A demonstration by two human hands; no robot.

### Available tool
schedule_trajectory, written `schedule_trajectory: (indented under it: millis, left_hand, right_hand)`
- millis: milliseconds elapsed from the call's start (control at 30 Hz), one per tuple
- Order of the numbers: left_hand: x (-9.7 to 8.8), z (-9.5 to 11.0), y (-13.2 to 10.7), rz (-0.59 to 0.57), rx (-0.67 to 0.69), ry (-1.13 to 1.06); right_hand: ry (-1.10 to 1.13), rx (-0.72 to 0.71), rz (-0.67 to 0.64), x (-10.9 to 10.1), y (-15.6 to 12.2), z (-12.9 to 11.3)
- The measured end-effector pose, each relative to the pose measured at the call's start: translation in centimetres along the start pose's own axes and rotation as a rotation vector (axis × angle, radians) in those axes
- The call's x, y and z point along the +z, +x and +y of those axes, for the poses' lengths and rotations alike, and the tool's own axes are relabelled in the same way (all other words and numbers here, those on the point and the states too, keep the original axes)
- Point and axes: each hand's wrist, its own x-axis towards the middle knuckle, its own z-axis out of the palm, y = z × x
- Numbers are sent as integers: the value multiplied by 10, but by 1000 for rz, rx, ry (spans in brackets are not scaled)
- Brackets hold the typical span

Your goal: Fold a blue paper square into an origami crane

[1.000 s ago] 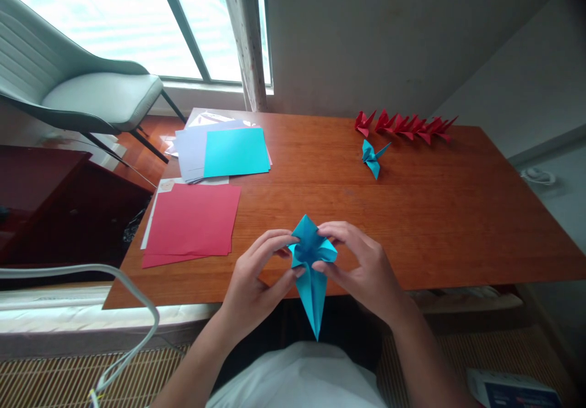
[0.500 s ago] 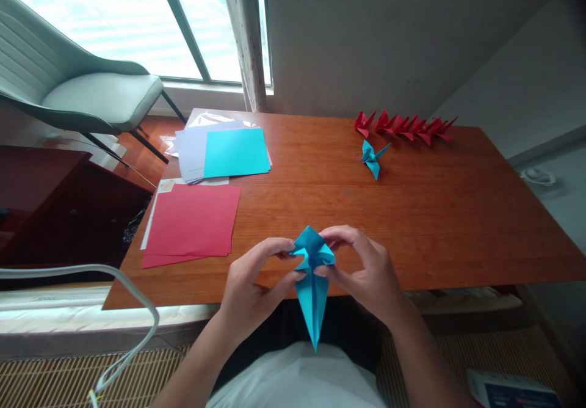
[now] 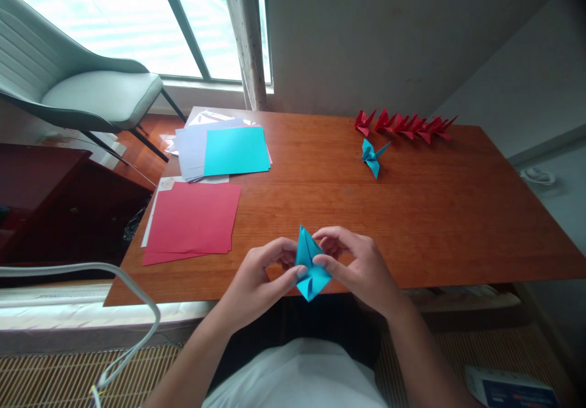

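Note:
A partly folded blue paper figure [image 3: 309,264] is held over the near edge of the wooden table [image 3: 439,212]. My left hand [image 3: 260,280] pinches its left side with thumb and fingers. My right hand [image 3: 361,267] pinches its right side, fingers curled over the top. The figure now looks short and compact, with a point at the top and a blunt tip below.
A finished blue paper crane [image 3: 373,156] and a row of red paper cranes [image 3: 405,124] sit at the far right. Red sheets [image 3: 192,218] and a stack with a cyan sheet [image 3: 235,151] lie at the left. A grey chair [image 3: 82,87] stands by the window.
The long lower point of the blue figure, which hung down towards me, is no longer seen; the figure has become shorter. Both hands moved slightly nearer together.

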Motion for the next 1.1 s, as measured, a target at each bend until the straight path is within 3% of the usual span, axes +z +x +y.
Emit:
schedule_trajectory:
  millis: [133,267,467,667,900,1100]
  left_hand:
    - [4,-6,3,-12,-115,-237]
    - [8,-10,6,49,-165,-338]
    - [11,-13,5,68,-117,-339]
    - [19,-15,5,138,-83,-398]
    - [33,-17,0,262,-17,-400]
    - [37,-15,-4,233,1,-399]
  right_hand:
    - [68,58,39,6,1,5]
    - [102,21,139,14,3,6]
    - [85,-71,120,13,5,3]
    - [51,-70,65,10,4,6]
    - [133,-62,161,19,6,11]
    - [72,-73,227,23,6,7]
